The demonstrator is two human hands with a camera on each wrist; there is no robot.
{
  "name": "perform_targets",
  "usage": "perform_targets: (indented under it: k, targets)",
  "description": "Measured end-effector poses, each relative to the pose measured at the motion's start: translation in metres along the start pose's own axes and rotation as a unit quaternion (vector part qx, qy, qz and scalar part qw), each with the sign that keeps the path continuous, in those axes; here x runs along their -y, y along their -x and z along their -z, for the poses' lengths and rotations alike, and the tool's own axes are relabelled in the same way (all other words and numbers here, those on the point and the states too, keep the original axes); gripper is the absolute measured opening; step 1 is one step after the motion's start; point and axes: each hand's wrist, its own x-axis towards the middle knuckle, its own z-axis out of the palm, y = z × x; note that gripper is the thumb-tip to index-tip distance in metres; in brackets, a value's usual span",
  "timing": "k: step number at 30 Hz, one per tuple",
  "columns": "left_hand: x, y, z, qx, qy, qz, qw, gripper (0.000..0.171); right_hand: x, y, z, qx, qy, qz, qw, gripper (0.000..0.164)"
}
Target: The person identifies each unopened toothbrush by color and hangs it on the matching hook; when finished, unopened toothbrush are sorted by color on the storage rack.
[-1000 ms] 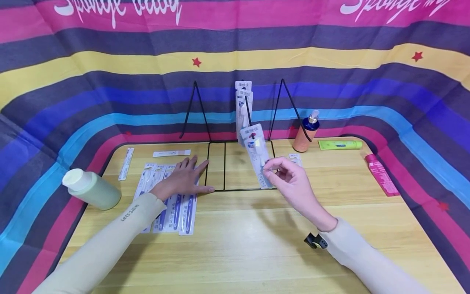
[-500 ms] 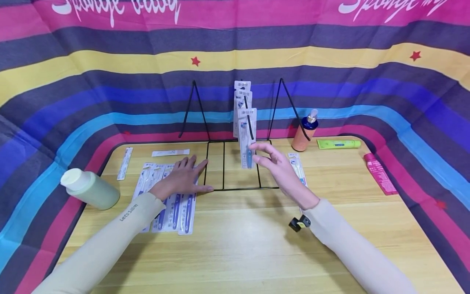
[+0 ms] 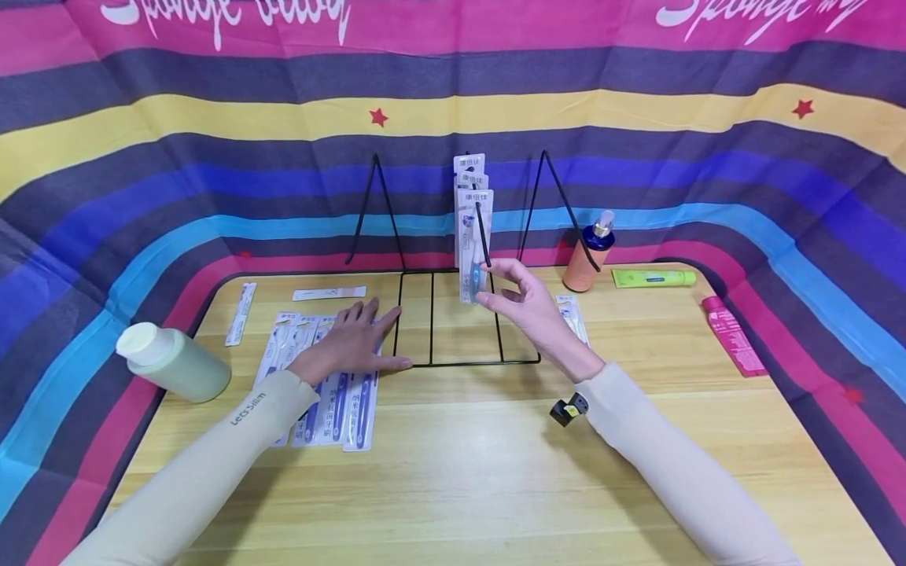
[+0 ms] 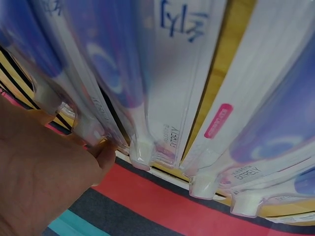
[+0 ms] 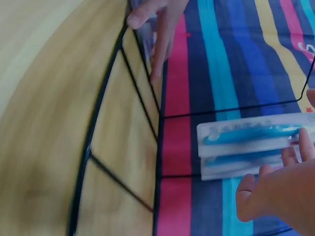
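Observation:
Toothbrush packs [image 3: 474, 236] hang in a row from the hook of a black wire rack [image 3: 432, 318]. My right hand [image 3: 527, 303] is at the lower right edge of the front pack, thumb and index finger apart; its fingertips seem to touch the plastic. The right wrist view shows the blue-handled packs [image 5: 246, 140] beside that hand [image 5: 280, 189]. My left hand [image 3: 354, 342] lies with spread fingers over several purple-handled toothbrush packs [image 3: 333, 413], its fingertips by the rack's left base wire. Its fingers [image 4: 103, 157] reach past the packs in the left wrist view.
A pale green bottle [image 3: 177, 365] lies tilted at left, near two slim sachets [image 3: 329, 293]. Another toothbrush pack [image 3: 572, 314] lies right of the rack. An orange pump bottle [image 3: 587, 263], a green tube [image 3: 653, 278] and a pink tube [image 3: 736, 334] are farther right.
The front toothbrush pack has gone from tilted near the hook's end to hanging upright, farther back on it. My right hand has moved back with it, its pinch loosening. The left hand stays still.

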Motion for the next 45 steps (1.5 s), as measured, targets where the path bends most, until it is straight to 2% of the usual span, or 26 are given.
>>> perform_targets:
  k: [4,8,10,13,16,18,20,23,27,32,35,38,41,45]
  targets:
    - [0.000,-0.001,-0.001,0.001,0.002,-0.001,1.0000,0.113,-0.010,0.010,0.018,-0.022,0.031,0.001,0.999,0.046]
    - [0.001,-0.003,-0.003,0.009,0.000,0.003,1.0000,0.115,-0.029,0.024,0.046,-0.074,0.054,0.002,0.996,0.040]
    - [0.002,-0.003,-0.004,0.012,-0.003,0.006,0.9999,0.115,-0.038,0.033,0.061,-0.100,0.073,-0.019,0.992,0.038]
    - [0.001,-0.003,-0.003,0.009,0.001,0.005,0.9999,0.116,-0.047,0.048,0.083,-0.119,0.124,-0.080,0.982,0.043]
    - [0.000,-0.001,-0.001,0.008,-0.001,0.008,0.9999,0.115,-0.053,0.063,0.100,-0.118,0.194,-0.140,0.964,0.054]
    - [0.000,-0.001,-0.001,0.010,-0.004,0.011,0.9999,0.116,-0.056,0.070,0.109,-0.110,0.244,-0.166,0.949,0.059]
    - [0.000,0.000,0.000,0.013,-0.009,0.012,0.9998,0.116,-0.059,0.076,0.116,-0.099,0.291,-0.170,0.936,0.060]
    - [0.001,-0.001,-0.001,0.011,-0.011,0.011,0.9998,0.116,-0.061,0.081,0.124,-0.079,0.342,-0.162,0.923,0.052]
    - [0.002,-0.002,-0.002,0.009,-0.010,0.010,0.9999,0.116,-0.057,0.085,0.128,-0.056,0.363,-0.181,0.912,0.040]
    - [0.001,-0.002,-0.002,0.009,-0.008,0.007,0.9999,0.117,-0.050,0.091,0.126,-0.050,0.358,-0.232,0.903,0.046]
    - [0.001,-0.001,-0.002,0.009,-0.008,0.007,0.9999,0.117,-0.047,0.094,0.123,-0.050,0.349,-0.242,0.904,0.047]
    - [0.001,-0.001,-0.002,0.009,-0.008,0.007,0.9999,0.117,-0.044,0.099,0.119,-0.044,0.328,-0.239,0.913,0.045]
    - [0.002,-0.002,-0.003,0.010,-0.009,0.006,0.9999,0.117,-0.042,0.103,0.112,-0.041,0.275,-0.228,0.933,0.039]
    - [0.002,-0.002,-0.002,0.011,-0.007,0.007,0.9999,0.117,-0.038,0.107,0.098,-0.057,0.150,-0.194,0.968,0.031]
